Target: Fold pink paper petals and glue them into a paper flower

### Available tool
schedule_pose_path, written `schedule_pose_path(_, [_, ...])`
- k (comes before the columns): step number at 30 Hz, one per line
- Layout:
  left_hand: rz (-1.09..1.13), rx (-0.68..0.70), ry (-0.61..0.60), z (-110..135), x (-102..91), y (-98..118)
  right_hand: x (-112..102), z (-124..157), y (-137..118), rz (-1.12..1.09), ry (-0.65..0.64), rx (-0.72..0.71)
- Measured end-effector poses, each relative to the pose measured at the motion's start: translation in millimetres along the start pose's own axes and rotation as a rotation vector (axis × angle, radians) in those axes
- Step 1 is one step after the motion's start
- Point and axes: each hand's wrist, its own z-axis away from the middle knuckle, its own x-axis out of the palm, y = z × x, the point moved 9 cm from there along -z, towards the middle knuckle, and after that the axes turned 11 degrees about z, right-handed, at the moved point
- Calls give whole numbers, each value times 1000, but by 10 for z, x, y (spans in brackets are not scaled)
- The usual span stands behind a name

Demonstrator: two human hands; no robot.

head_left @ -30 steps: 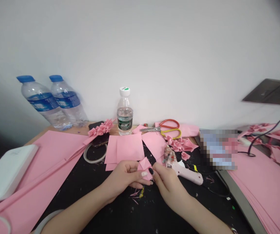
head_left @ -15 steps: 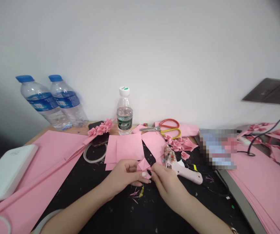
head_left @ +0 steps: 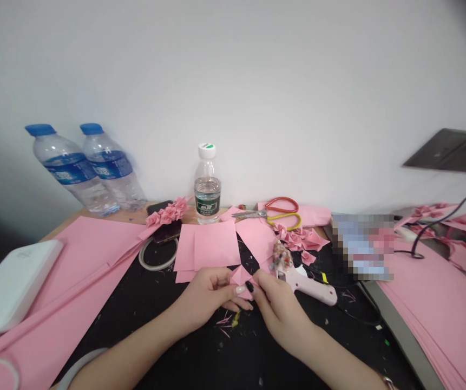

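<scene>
Folded pink paper point(head_left: 241, 276) pinched between both hands, mid-frame over the black mat point(head_left: 200, 352).
Left hand point(head_left: 204, 298) and right hand point(head_left: 281, 311) both hold it in their fingertips, glue gun point(head_left: 309, 291) just beside at 3 o'clock. Done so far: loose paper roses point(head_left: 297, 239) at 1 o'clock, rose strip point(head_left: 166, 212) at 11. Left: pink sheets point(head_left: 431, 319) piled at 3.

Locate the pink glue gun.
In the head view, the glue gun lies on the black mat, just right of the right hand, below the paper roses.
</scene>
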Motion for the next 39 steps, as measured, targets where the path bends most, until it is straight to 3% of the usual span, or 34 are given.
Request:
schedule_pose_path(4, [23,2,-4,9,5,30,-35,-2,30,-26,28,14])
schedule_pose_path(9, [13,10,-83,21,52,65,-186,-3,86,9,154,80])
schedule_pose_path(12, [-57,90,-116,20,63,166,-201,-15,51,65,147,50])
schedule_pose_path(15, [-166,187,-52,21,-2,277,-121,-19,12,110,56,5])
schedule_pose_path(18, [-306,187,21,26,-70,267,-53,-7,3,106,3,-19])
schedule_pose_path(21, [-363,154,48,26,-102,199,-53,0,23,65,32,-9])
schedule_pose_path(25, [-261,95,28,7,-87,107,-153,16,60,-25,150,53])
schedule_pose_path(29, [-186,82,69,8,-91,108,-279,38,-31,-70,255,8])
schedule_pose_path(39, [-272,134,140,55,-81,132,-196,-1,-28,-159,216,28])
